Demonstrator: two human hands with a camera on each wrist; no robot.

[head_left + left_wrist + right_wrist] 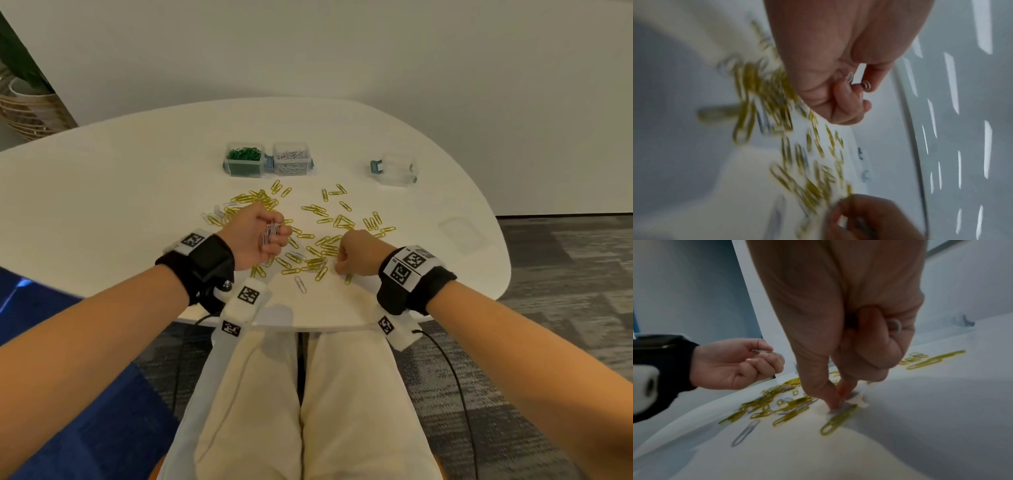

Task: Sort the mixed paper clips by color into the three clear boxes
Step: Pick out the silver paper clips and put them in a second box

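Head view: left hand point(255, 236) grips a bundle of silver clips point(270, 233) above the yellow clips point(322, 240); the silver box point(292, 159) sits well beyond. Left wrist view: blurred; a clip could likely slip. Right wrist view: right hand point(840, 395) pinches a clip near the table point(445, 274) edge, risking a drop off it.

Bare forearms; black wrist straps point(202, 263) bearing white tag-marked blocks point(411, 263), black cables point(455, 370); cream trousers point(301, 404).

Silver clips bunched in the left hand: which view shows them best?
The head view: the silver clips show as a bundle in the curled left hand. The left wrist view shows only clip ends past the fingers; the right wrist view shows them edge-on.
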